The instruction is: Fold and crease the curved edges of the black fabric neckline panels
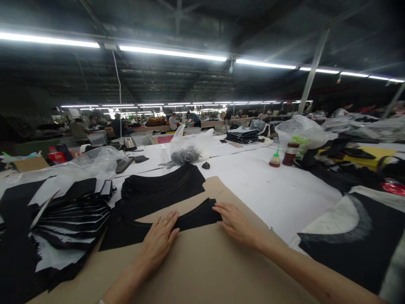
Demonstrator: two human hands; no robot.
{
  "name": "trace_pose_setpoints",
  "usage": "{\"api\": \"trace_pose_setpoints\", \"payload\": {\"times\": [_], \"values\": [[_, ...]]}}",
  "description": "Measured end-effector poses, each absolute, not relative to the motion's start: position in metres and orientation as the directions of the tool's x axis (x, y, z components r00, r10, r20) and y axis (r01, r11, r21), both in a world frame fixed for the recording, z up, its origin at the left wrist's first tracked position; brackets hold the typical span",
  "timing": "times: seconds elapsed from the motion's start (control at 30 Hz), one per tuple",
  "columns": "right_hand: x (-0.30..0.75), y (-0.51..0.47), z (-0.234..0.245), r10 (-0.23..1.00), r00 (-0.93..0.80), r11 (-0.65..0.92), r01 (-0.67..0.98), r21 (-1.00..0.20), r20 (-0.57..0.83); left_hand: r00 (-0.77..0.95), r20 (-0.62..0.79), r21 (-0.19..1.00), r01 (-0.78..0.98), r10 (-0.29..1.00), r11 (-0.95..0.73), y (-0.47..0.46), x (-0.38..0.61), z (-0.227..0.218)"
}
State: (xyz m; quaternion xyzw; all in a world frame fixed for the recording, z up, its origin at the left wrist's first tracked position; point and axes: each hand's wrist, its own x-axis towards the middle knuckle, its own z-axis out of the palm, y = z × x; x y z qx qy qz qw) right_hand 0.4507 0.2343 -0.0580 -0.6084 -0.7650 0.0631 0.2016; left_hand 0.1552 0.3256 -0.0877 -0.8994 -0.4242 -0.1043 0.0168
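Observation:
My left hand [158,240] lies flat with fingers stretched out on a curved black fabric piece [196,217] that rests on a brown cardboard sheet [202,270]. My right hand [236,223] presses flat on the right end of the same piece, fingers extended. Just behind it lies a stack of similar black curved pieces [164,188].
A fanned pile of black and white cut pieces [69,219] lies at the left. A clear bag of dark bits [188,150], a glue bottle [275,159] and a drink bottle [290,154] stand farther back on the white table [268,185]. Black fabric [354,236] lies at right. People work in the distance.

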Motion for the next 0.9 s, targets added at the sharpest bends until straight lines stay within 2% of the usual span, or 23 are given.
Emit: {"api": "trace_pose_setpoints", "payload": {"times": [0.1,0.23,0.3,0.37,0.47,0.57,0.67,0.73,0.9], "values": [[0.455,0.183,-0.05,0.963,-0.139,0.212,0.919,-0.333,0.229,0.671,0.2,0.08,0.715,0.714,-0.694,0.325,0.193,-0.091],[0.489,0.113,-0.042,0.982,-0.039,0.093,0.951,-0.296,0.185,0.718,0.191,0.088,0.667,0.669,-0.74,0.331,0.214,-0.121],[0.52,0.079,-0.038,0.98,0.075,-0.021,0.96,-0.28,0.183,0.742,0.25,0.003,0.642,0.622,-0.767,0.341,0.212,-0.136],[0.554,0.049,-0.035,0.958,0.208,-0.152,0.951,-0.269,0.196,0.703,0.337,-0.014,0.669,0.627,-0.743,0.348,0.209,-0.143],[0.595,0.022,-0.038,0.927,0.318,-0.266,0.931,-0.249,0.197,0.564,0.497,0.064,0.734,0.66,-0.676,0.343,0.218,-0.138],[0.613,0.016,-0.045,0.933,0.313,-0.274,0.938,-0.214,0.179,0.578,0.547,0.176,0.627,0.605,-0.759,0.317,0.251,-0.122],[0.618,0.021,-0.047,0.946,0.276,-0.247,0.953,-0.177,0.168,0.678,0.476,0.349,0.44,0.561,-0.828,0.271,0.298,-0.105],[0.621,0.024,-0.044,0.954,0.249,-0.223,0.961,-0.161,0.165,0.742,0.318,0.499,0.398,0.59,-0.77,0.236,0.328,-0.094],[0.632,0.035,-0.036,0.969,0.163,-0.142,0.982,-0.122,0.184,0.819,0.22,0.559,0.339,0.529,-0.757,0.169,0.388,-0.074]]}}
